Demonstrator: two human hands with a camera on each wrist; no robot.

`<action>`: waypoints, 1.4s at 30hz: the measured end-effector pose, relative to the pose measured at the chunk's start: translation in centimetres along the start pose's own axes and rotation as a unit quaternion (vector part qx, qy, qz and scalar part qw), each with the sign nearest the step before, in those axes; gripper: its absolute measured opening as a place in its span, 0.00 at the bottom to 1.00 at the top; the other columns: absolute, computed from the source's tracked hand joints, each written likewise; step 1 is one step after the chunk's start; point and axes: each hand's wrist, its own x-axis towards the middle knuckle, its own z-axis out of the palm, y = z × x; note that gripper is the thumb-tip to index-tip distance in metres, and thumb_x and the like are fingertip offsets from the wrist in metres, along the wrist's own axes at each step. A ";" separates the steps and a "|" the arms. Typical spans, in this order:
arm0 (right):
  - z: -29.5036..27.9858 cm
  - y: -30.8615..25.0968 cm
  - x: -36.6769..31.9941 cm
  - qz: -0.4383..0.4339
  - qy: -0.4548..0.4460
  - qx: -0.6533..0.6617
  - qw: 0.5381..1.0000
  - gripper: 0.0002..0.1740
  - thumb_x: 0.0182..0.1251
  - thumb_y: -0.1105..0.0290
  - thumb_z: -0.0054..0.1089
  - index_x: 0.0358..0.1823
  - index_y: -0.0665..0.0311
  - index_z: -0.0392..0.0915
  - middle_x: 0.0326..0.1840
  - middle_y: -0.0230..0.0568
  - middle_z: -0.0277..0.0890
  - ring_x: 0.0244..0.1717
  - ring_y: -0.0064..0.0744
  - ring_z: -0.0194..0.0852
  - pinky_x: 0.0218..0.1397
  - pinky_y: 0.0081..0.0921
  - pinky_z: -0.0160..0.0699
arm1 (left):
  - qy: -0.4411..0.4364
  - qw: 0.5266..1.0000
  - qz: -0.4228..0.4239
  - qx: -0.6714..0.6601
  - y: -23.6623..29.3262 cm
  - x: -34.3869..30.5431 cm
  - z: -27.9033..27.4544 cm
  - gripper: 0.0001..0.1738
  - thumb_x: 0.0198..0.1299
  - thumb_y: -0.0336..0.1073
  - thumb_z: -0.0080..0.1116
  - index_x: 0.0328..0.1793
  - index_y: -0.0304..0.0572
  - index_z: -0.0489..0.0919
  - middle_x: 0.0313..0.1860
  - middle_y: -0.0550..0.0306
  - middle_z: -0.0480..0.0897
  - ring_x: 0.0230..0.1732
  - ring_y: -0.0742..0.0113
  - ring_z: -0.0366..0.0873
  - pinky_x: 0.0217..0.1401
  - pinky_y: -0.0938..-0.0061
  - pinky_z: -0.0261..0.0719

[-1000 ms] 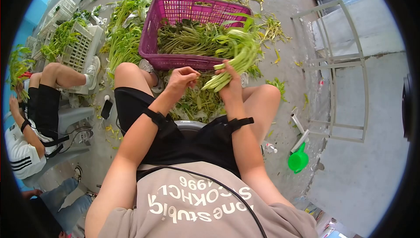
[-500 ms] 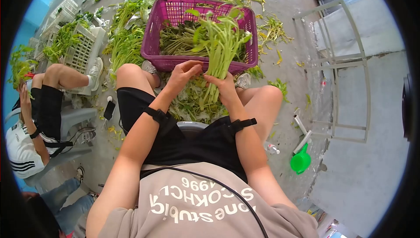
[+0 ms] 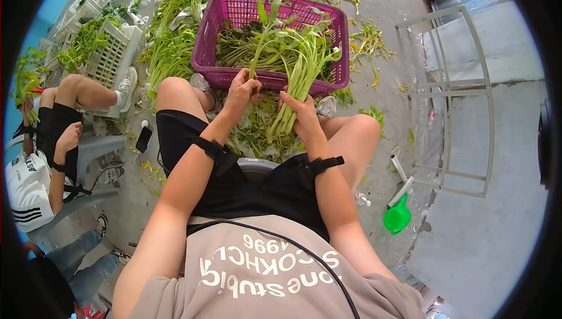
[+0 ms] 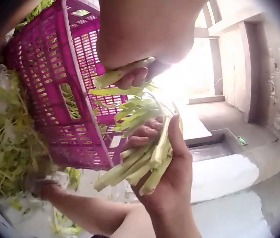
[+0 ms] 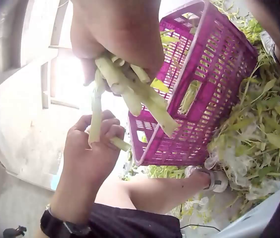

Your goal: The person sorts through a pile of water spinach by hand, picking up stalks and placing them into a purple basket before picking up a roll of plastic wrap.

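In front of the person's lap, the right hand [image 3: 304, 117] grips a bunch of water spinach [image 3: 297, 90] around its pale green stems, leaves pointing away over the basket. To its left, the left hand [image 3: 241, 94] pinches a single leafy stalk [image 3: 257, 55] held upright, apart from the bunch. In the left wrist view, the right hand [image 4: 167, 173] wraps its thumb and fingers round the thick cut stems [image 4: 152, 163]. The right wrist view shows the left hand [image 5: 90, 153] with a short stem end [image 5: 120, 144] poking out of its fingers.
A purple basket [image 3: 202, 46] full of greens stands just beyond the hands. Trimmed leaves [image 3: 263, 137] heap between the feet, and more greens [image 3: 161, 67] lie left of the basket. Another person [image 3: 35, 184] sits at left. A green dipper [image 3: 397, 216] and a metal frame [image 3: 486, 84] are at right.
The bunch swung upright from its rightward lean, then tilted slightly right again. The left hand, earlier beside the bunch, has drawn one stalk away to the left and now holds it.
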 end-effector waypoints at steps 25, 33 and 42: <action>0.3 -0.8 0.5 -0.211 0.187 -0.030 0.959 0.15 0.62 0.73 0.76 0.44 0.64 0.77 0.37 0.29 0.79 0.35 0.21 0.75 0.41 0.23 0.75 | -0.139 0.970 -0.125 0.157 -0.6 -2.0 1.7 0.14 0.62 0.37 0.66 0.50 0.35 0.84 0.31 0.61 0.85 0.15 0.83 0.61 0.17 0.82 0.54; 0.1 -1.0 0.4 -0.203 0.174 -0.044 0.963 0.15 0.62 0.74 0.76 0.45 0.65 0.77 0.36 0.31 0.79 0.35 0.22 0.76 0.40 0.22 0.75 | -0.067 0.975 -0.049 0.206 -0.8 -2.3 2.4 0.10 0.61 0.35 0.65 0.42 0.36 0.86 0.26 0.62 0.84 0.19 0.82 0.67 0.21 0.81 0.62; 0.3 -0.4 0.3 -0.207 0.163 -0.042 0.964 0.16 0.63 0.75 0.75 0.47 0.66 0.77 0.38 0.33 0.80 0.36 0.23 0.78 0.42 0.22 0.77 | -0.019 0.981 -0.138 0.138 -0.7 -2.3 2.5 0.07 0.56 0.32 0.65 0.34 0.35 0.85 0.24 0.60 0.82 0.19 0.77 0.70 0.26 0.75 0.66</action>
